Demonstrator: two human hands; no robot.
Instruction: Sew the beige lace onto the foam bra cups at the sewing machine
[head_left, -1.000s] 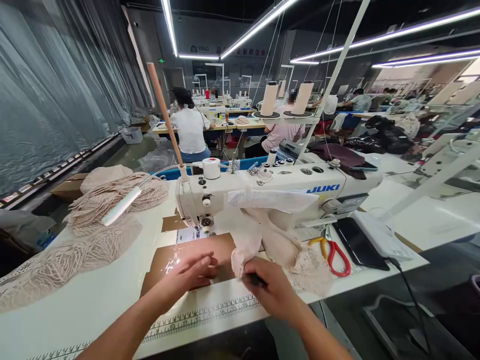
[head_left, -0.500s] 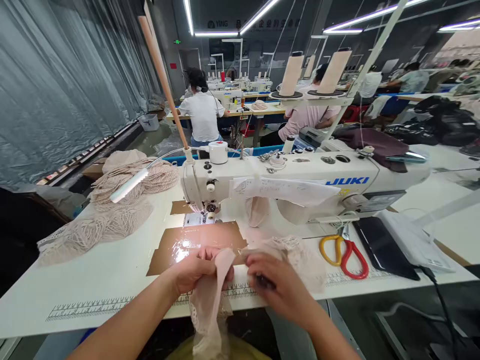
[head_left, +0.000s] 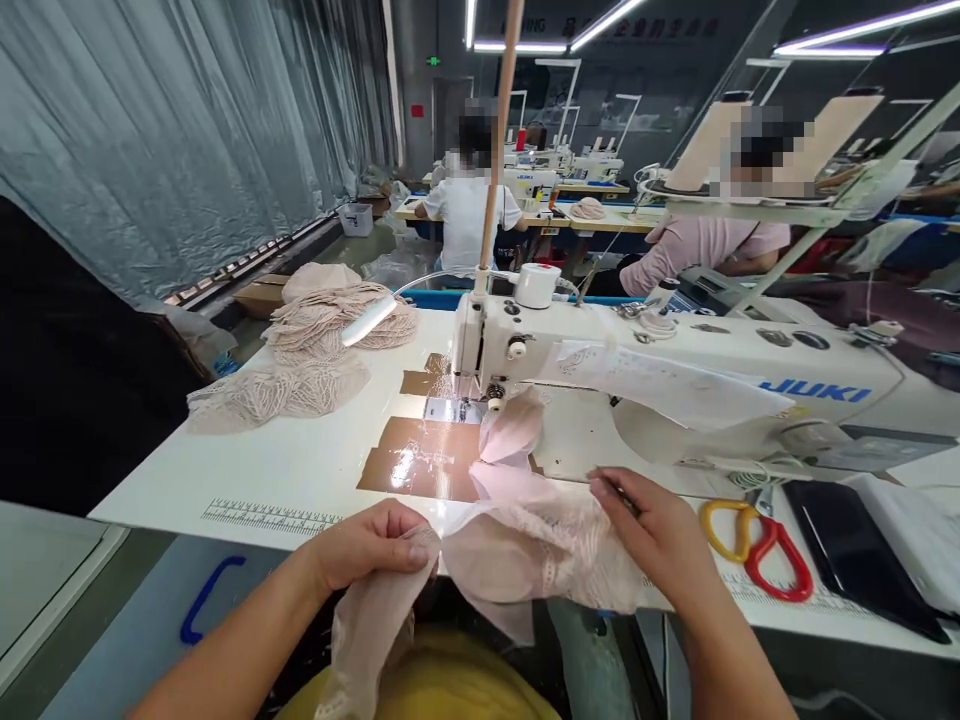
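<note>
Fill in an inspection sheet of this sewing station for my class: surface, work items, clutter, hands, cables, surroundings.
Surface: white table with ruler markings; a brown sheet lies on it, near the needle end of the sewing machine.
Work items: pale lacy fabric, partly on the table, partly hanging over the front edge.
Clutter: red-and-yellow-handled scissors and a dark flat item on the right; fabric pile on the left.
Hands: left hand pinches the fabric; right hand holds a small dark item, mostly hidden.
Cables: pale coil below the machine arm; cord type unclear.
Surroundings: grey curtain; people in white and pink tops beyond.
</note>
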